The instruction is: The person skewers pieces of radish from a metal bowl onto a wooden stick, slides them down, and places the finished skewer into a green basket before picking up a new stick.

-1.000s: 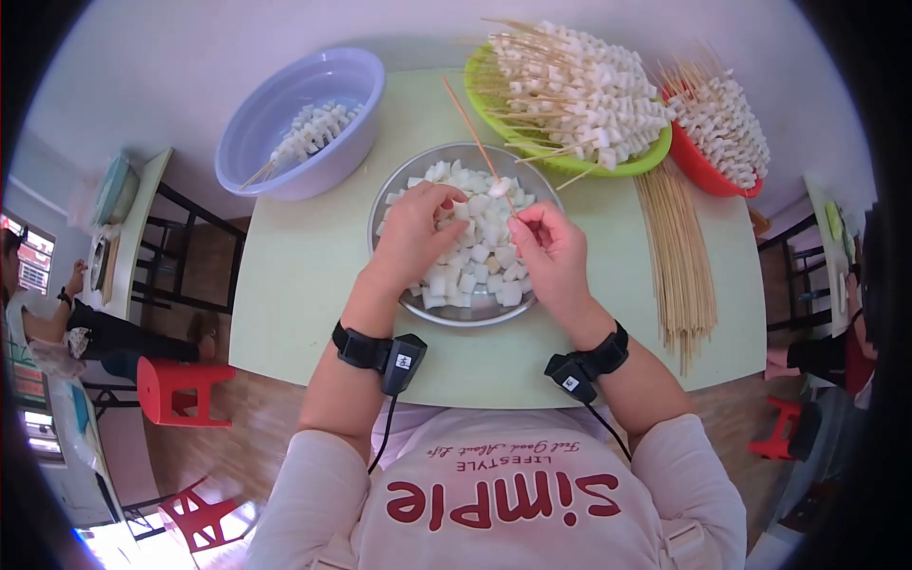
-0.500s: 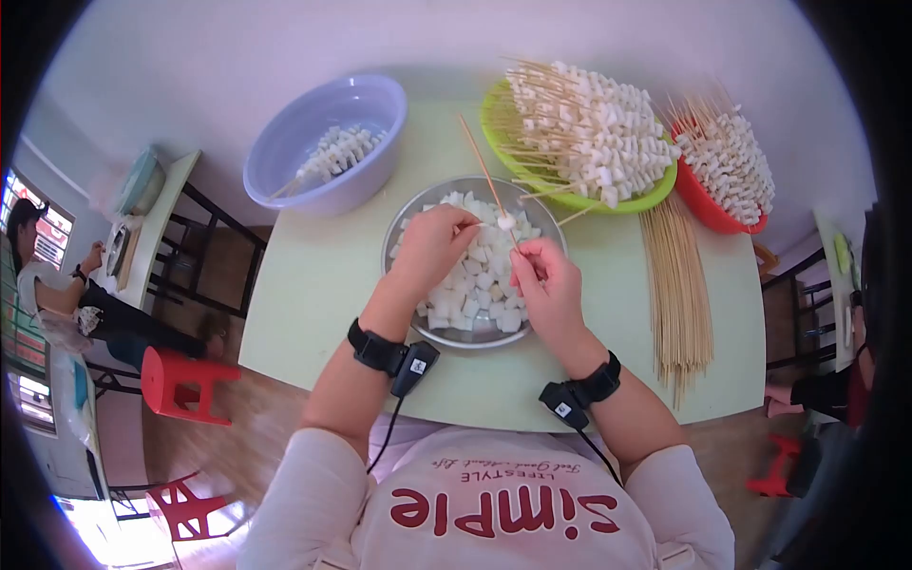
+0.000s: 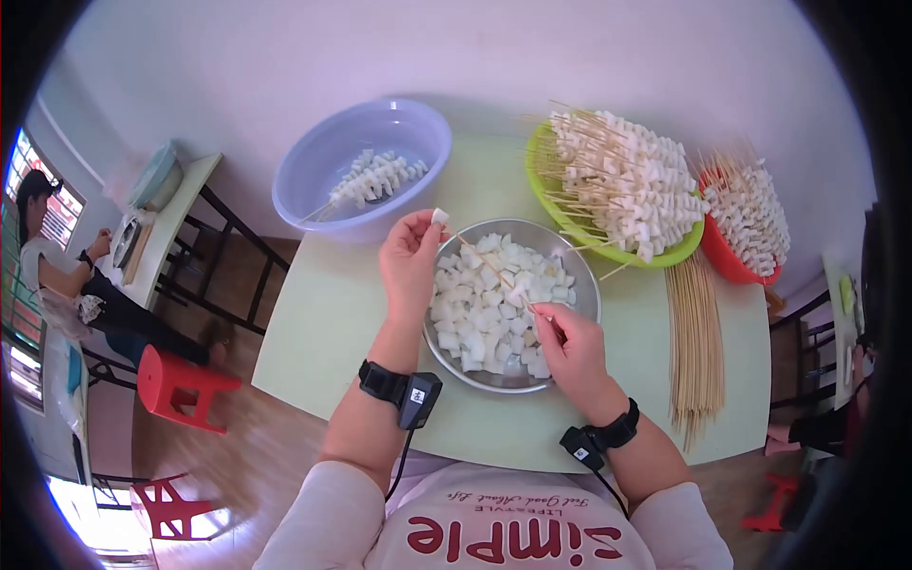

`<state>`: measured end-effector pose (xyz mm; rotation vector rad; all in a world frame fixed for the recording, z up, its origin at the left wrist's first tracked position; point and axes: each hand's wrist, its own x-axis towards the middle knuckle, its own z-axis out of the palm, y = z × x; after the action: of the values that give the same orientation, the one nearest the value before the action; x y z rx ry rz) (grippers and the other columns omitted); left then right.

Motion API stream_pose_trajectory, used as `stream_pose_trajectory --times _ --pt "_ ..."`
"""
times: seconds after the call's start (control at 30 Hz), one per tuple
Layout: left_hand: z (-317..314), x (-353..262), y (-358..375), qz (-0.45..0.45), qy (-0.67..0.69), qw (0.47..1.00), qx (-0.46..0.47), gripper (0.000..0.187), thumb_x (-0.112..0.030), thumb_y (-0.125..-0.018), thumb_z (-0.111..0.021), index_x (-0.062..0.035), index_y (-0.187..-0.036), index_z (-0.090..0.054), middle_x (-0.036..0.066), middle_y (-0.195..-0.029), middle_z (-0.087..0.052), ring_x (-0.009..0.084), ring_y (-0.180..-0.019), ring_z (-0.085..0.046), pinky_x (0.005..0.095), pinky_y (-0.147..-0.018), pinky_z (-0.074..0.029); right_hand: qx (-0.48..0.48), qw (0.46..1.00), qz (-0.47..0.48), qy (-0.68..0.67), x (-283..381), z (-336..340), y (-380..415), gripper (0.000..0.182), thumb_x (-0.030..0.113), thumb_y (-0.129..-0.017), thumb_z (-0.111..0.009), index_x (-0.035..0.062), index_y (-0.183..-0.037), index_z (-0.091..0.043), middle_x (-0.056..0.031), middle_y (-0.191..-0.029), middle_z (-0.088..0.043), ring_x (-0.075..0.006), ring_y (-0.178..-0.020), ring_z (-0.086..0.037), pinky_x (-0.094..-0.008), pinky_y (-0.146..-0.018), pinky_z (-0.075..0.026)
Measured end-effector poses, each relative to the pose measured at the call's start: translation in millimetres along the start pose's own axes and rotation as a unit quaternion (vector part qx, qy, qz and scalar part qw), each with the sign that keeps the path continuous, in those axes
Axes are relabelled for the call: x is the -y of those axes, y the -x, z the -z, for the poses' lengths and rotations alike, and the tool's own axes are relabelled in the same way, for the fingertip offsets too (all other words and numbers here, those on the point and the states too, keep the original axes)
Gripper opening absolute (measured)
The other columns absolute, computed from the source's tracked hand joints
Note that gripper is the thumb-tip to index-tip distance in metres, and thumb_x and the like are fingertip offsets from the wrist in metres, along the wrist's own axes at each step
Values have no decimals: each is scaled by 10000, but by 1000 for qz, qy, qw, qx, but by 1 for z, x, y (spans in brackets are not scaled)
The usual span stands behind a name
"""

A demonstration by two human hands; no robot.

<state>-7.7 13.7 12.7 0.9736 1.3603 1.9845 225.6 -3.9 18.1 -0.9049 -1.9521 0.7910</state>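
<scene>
Pinched between the fingertips of my left hand [image 3: 408, 264] is a white cube [image 3: 440, 217], held close to the far tip of a bamboo skewer [image 3: 486, 261]. My right hand [image 3: 574, 356] grips that skewer low down, just below white cubes [image 3: 519, 296] threaded on it; how many is hard to make out. The skewer slants up to the left over a round metal bowl [image 3: 594, 304], which holds many loose white cubes [image 3: 484, 328] of the same sort.
Behind stand a lavender basin [image 3: 294, 180] with several filled skewers, a green basin [image 3: 543, 180] piled high with them, and a red basin [image 3: 727, 256] with more. A bundle of bare skewers [image 3: 696, 351] lies on the right. A person [image 3: 62, 266] sits far left, near a red stool [image 3: 180, 385].
My left hand has left the threaded cubes and moved to the skewer's tip, now holding a cube. The skewer has tipped further left. The whole view has shifted slightly.
</scene>
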Motion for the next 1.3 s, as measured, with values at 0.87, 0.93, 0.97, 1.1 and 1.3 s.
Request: stream_pose_trajectory --times 0.87,0.93,0.97,1.1,1.3 --pt "5 2 -3 -70 -142 986 49 143 -14 -911 -612 30 -1044 -644 41 -924 -663 95 -831 -609 225 -782 -494 5 1000 -22 -10 -6 1 1 114 46 -876 -627 27 -980 -670 -125 -677 -628 -198 -541 -578 -293 -521 -437" --pt "6 2 -3 -125 -200 970 60 143 -9 -897 -625 19 -1032 -660 36 -913 -671 94 -834 -610 231 -788 -496 6 1000 -24 -16 -6 1 2 109 47 -875 -628 26 -974 -668 -123 -677 -629 -196 -535 -572 -292 -518 -436" --pt "5 2 -3 -125 -200 970 60 143 -9 -897 -625 19 -1032 -660 36 -913 -671 94 -834 -610 231 -788 -496 6 1000 -24 -16 -7 1 1 109 47 -875 -628 26 -974 -668 -123 -677 -629 -196 -535 -572 -292 -518 -436" --pt "-3 -6 6 -169 -251 948 103 155 -8 -862 -656 4 -1016 -676 32 -868 -682 94 -822 -616 246 -774 -503 -3 1000 -19 0 -6 1 0 80 50 -876 -628 32 -951 -650 -117 -654 -611 -195 -517 -554 -297 -504 -423" --pt "-27 -14 32 -153 -262 928 216 143 -20 -827 -688 0 -967 -669 54 -827 -685 110 -781 -631 256 -761 -513 -14 999 -42 1 -6 1 0 74 60 -888 -619 40 -958 -628 -119 -637 -593 -209 -511 -547 -307 -500 -419"
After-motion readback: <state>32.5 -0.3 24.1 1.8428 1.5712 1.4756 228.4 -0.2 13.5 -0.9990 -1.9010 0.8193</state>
